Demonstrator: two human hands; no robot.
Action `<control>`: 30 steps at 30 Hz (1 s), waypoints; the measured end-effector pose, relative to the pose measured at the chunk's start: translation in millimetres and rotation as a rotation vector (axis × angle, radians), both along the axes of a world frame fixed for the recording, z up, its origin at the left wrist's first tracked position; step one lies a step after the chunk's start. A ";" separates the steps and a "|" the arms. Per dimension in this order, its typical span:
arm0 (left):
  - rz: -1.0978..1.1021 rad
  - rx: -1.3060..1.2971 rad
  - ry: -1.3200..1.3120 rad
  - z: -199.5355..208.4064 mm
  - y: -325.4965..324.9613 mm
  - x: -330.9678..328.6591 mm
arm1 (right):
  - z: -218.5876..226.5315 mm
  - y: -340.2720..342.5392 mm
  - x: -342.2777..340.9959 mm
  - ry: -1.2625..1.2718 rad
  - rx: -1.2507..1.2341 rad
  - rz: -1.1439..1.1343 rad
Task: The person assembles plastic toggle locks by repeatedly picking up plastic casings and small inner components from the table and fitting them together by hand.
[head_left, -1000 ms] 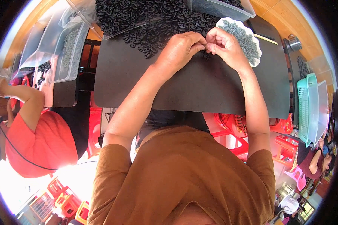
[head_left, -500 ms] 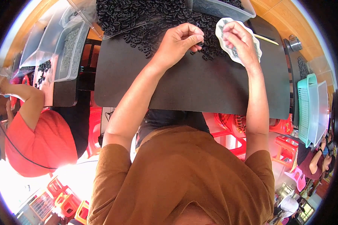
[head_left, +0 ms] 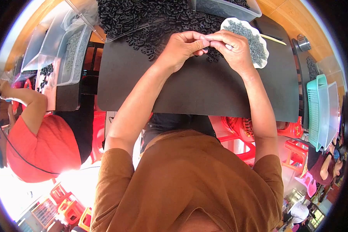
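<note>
Over the far half of the dark table point(head_left: 174, 92), my two hands meet at the fingertips. My left hand point(head_left: 178, 50) is closed in a pinch on a small black plastic piece point(head_left: 206, 49), mostly covered by the fingers. Thumb and forefinger of my right hand point(head_left: 234, 48) press together against the left fingertips; whatever they hold is too small to make out. Beyond the hands spreads a big heap of black plastic pieces point(head_left: 139, 23), each with holes in it. A white scalloped dish point(head_left: 264, 65) beside my right hand holds many small grey parts point(head_left: 251, 38).
A clear bin point(head_left: 228, 9) stands at the back edge. A yellowish stick point(head_left: 273, 39) lies right of the dish. At left are tubs of grey parts point(head_left: 71, 50) and a person in red point(head_left: 46, 143); at right, a turquoise basket point(head_left: 314, 112). Red stools point(head_left: 239, 133) stand below.
My right hand has left the white dish and moved left to meet my left hand. The left hand stays nearly in place, keeping its black plastic piece.
</note>
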State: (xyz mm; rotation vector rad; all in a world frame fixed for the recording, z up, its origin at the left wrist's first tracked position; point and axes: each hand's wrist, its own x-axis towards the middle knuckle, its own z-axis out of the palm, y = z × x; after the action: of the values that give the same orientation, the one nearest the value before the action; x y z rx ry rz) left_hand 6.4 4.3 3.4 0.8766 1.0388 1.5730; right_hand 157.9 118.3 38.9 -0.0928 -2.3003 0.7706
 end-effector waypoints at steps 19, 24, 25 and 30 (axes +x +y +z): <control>0.264 0.180 0.334 -0.8 3.7 0.8 | -19.5 -4.0 -5.7 -0.083 -0.504 -0.039; 0.169 0.116 0.099 -4.8 7.8 -2.9 | -25.1 1.9 -4.9 0.023 -0.533 -0.022; 0.174 0.107 0.096 -3.5 7.9 -2.3 | -22.6 -1.3 -5.7 0.018 -0.541 -0.018; 0.145 0.111 0.065 4.4 3.5 0.9 | -17.4 -11.1 -11.5 0.064 -0.571 -0.073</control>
State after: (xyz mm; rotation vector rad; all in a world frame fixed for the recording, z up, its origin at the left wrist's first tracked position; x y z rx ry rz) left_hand 7.3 7.8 7.8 0.9510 1.0895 1.7469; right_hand 146.4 107.2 21.5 -0.3996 -1.9423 1.3465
